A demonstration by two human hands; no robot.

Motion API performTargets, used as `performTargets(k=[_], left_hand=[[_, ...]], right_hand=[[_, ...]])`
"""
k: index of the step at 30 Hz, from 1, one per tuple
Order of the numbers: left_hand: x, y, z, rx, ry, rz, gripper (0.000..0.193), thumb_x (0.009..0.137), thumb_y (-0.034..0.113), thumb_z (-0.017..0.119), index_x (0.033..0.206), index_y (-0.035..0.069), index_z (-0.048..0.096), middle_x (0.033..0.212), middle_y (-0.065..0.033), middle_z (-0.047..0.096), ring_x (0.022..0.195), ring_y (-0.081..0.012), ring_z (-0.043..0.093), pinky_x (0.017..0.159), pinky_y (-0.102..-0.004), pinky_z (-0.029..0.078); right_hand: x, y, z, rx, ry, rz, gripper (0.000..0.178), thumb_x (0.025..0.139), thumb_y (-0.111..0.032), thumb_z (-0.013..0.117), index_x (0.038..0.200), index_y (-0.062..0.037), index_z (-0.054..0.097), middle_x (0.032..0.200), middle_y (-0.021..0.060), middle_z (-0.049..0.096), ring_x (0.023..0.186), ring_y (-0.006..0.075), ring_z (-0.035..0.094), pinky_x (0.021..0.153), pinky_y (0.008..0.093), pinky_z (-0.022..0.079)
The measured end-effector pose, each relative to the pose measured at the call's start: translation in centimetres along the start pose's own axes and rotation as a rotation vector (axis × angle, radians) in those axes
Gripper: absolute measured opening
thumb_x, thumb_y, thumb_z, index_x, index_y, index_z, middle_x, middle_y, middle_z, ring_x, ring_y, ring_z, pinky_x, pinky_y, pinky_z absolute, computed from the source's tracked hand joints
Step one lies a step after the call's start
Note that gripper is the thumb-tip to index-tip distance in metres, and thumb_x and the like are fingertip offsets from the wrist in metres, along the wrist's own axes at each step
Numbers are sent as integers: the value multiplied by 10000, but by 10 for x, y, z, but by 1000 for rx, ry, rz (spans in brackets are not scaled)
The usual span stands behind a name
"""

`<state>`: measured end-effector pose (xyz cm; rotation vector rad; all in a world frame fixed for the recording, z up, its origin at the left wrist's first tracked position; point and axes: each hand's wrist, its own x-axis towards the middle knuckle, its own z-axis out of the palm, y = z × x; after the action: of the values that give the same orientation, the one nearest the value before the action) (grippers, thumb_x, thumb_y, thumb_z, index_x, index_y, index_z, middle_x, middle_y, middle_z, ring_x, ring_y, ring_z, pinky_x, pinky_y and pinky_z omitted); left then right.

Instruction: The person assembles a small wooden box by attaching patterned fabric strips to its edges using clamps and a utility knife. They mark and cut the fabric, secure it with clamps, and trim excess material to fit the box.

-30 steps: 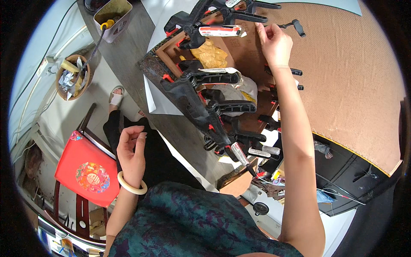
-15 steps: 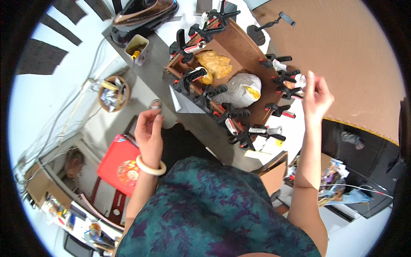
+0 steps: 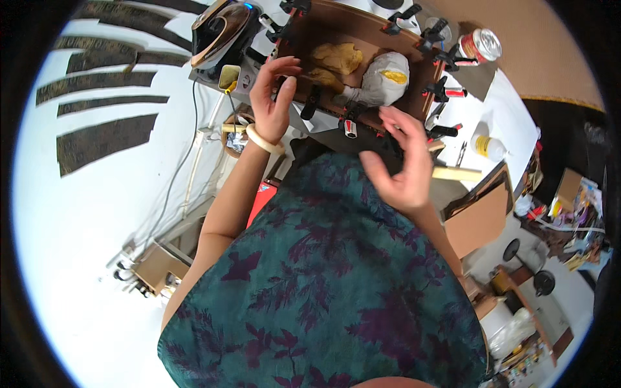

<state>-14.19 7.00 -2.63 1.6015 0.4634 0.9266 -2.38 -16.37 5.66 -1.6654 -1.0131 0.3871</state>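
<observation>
In front of me stands a brown open box [image 3: 362, 16] with black spring clamps gripping its walls. Inside it lie a crumpled yellow bundle [image 3: 339, 58] and a rounded bundle in whitish wrapping [image 3: 381, 84] with a yellow patch. My left hand [image 3: 273, 103], with a cream bangle on the wrist, hovers at the box's near left corner, thumb and fingers apart; a dark clamp shows just behind it. Close to the near right side, my right hand [image 3: 407, 161] is spread beside a black and red clamp [image 3: 350, 123]. I see nothing held in either hand.
An iron [image 3: 223, 32] stands at the back left, with a small plastic tub [image 3: 229, 77] nearby. To the right are a drink can [image 3: 480, 45] and a clear bottle with a yellow label [image 3: 490, 147]. Dark strips [image 3: 107, 139] hang on the left wall.
Both hands have come inward to the box's near side, the right one from far beyond the right wall. My view has turned and shifted, so the box sits higher.
</observation>
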Motion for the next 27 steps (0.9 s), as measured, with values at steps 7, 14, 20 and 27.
performTargets(k=[7, 14, 20, 27], left_hand=[[-8, -12, 7, -5, -13, -108, 133, 974, 87, 637, 1040, -28, 649, 880, -49, 678, 757, -85, 589, 703, -228, 480], [21, 18, -10, -45, -214, -182, 175, 1020, 72, 578, 890, -29, 636, 773, -42, 626, 672, -83, 532, 631, -220, 425], [42, 77, -19, 311, -748, -162, 753, 798, 154, 852, 1440, 16, 483, 1221, -80, 570, 1011, -157, 573, 786, -266, 488], [23, 65, -12, 95, -507, -440, 498, 925, 41, 701, 1389, 17, 520, 1187, -65, 592, 926, -92, 552, 800, -232, 475]], right_hand=[[21, 45, 77, -240, 255, -98, 627, 839, -145, 783, 1354, 66, 494, 1241, 231, 613, 1147, 370, 617, 1014, 430, 487], [30, 69, 98, 85, 547, 75, 74, 930, -3, 617, 931, 33, 681, 816, 119, 688, 649, 180, 653, 631, 290, 519], [24, -16, 18, -366, 728, -220, 372, 852, -92, 703, 1178, 33, 575, 881, 104, 605, 764, 196, 588, 727, 324, 495], [-118, 235, -124, -1010, 641, 832, 573, 863, -291, 682, 1283, 50, 493, 1099, 269, 656, 975, 449, 672, 869, 507, 553]])
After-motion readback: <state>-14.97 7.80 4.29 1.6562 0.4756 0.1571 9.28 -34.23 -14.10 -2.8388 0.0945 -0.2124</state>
